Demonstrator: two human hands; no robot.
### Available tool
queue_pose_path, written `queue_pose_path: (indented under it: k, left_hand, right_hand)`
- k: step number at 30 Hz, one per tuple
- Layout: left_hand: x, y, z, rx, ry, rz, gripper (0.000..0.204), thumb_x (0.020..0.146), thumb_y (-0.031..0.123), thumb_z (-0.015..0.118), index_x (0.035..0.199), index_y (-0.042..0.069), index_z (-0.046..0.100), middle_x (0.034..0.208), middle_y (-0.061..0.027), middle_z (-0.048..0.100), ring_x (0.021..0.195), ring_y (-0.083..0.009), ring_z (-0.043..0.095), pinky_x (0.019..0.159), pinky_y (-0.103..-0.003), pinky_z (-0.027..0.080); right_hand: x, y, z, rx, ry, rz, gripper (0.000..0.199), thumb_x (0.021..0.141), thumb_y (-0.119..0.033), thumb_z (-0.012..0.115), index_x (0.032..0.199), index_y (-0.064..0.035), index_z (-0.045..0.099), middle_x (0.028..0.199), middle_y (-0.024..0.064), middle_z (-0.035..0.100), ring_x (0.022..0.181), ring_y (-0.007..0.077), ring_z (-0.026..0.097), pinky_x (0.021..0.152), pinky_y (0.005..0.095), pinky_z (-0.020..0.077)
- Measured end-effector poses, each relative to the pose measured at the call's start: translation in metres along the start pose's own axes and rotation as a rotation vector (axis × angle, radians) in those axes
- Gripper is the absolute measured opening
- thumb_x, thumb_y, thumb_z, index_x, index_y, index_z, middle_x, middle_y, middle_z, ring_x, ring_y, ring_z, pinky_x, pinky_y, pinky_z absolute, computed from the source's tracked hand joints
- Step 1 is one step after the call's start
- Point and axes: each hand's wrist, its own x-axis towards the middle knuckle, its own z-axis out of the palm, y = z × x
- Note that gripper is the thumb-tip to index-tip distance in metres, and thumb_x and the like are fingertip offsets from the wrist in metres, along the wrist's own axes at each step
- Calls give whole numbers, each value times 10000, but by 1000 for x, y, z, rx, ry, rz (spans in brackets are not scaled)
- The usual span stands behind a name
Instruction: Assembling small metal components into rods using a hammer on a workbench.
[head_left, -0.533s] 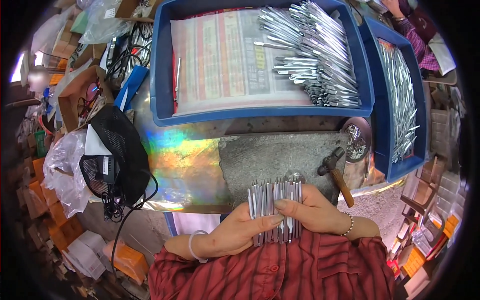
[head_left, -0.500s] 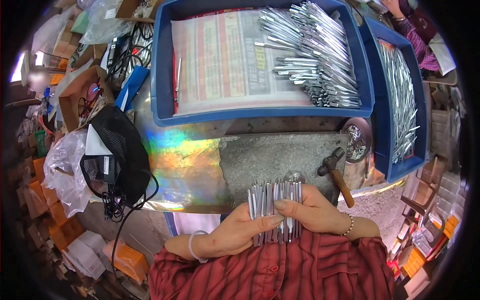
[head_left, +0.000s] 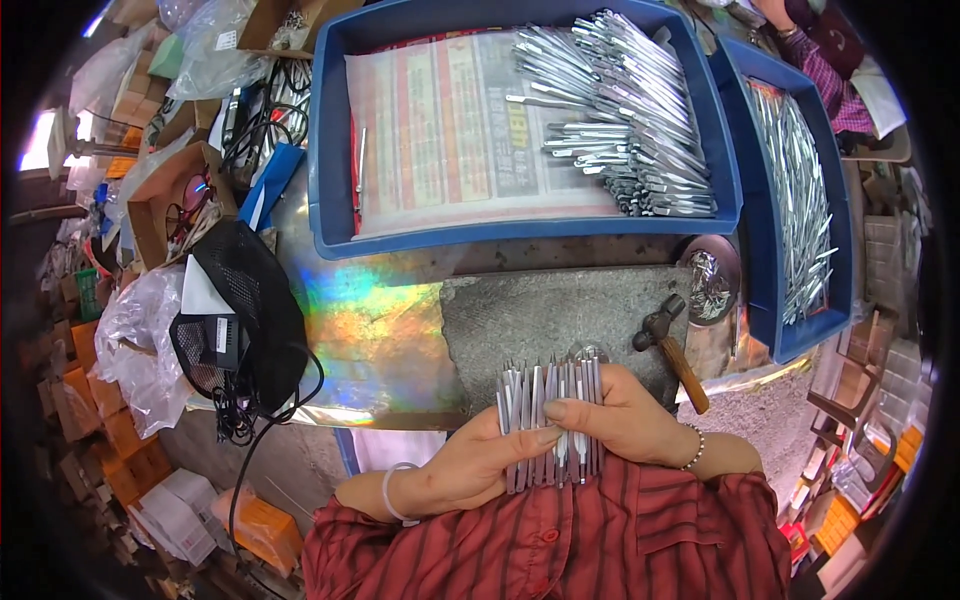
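Observation:
Both my hands grip one bundle of slim silvery metal tools (head_left: 516, 400) in front of my shirt. The pieces stand side by side in a row, narrow pointed tips facing away from me. My left hand (head_left: 474, 453) wraps round the bundle's left side, its thumb lying across the front. On the other side my right hand (head_left: 607, 420) is closed, its thumb pressed over the middle pieces. The fingers behind the bundle are hidden. Just beyond lies a grey slab (head_left: 550, 315), with a wooden-handled hammer (head_left: 681, 368) on its right part.
A large blue tray (head_left: 520, 238) lined with printed paper holds a heap of similar metal pieces at its right. Another blue tray (head_left: 765, 250) stands right, filled with them. Near it sits a round dish (head_left: 737, 285) of small metal parts. A black mesh bag (head_left: 262, 300) with cables lies left.
My view has shifted slightly, so the surroundings at left sit a little further right and lower. Both hands keep their hold on the bundle, with hardly any movement.

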Motion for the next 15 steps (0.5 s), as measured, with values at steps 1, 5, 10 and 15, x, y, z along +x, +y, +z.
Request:
queue_pose_path:
  k: [1,5,10,15]
  left_hand:
    - [-1,-1,-1,-9,4,4,325,927,93,486,1233,-5,442,1127,-66,549,1018,-140,545,884,-298,454]
    - [-2,-2,-1,-29,7,16,321,928,87,480,1231,-7,441,1126,-72,550,1016,-147,550,881,-303,458]
    - [-4,-6,-1,41,9,64,312,924,80,489,1221,-8,451,1119,-59,548,1012,-131,543,882,-294,453]
    - [-4,-7,0,117,57,82,362,900,48,501,1249,-2,420,1165,-81,528,1074,-168,527,928,-332,426]
  right_hand:
    - [0,-1,0,-1,-2,-2,211,919,-159,531,1044,-1,591,867,-25,599,792,26,515,681,209,451]
    - [1,-2,2,-19,-1,-3,208,917,-160,534,1039,-2,593,876,-25,600,799,29,518,684,211,453]
    - [-2,-2,4,-54,-8,-16,227,925,-178,520,1053,-5,590,933,1,601,860,61,526,750,235,446]
    - [-2,-1,4,-97,-11,-122,258,946,-186,477,1118,-4,542,918,-20,576,824,34,504,703,216,446]
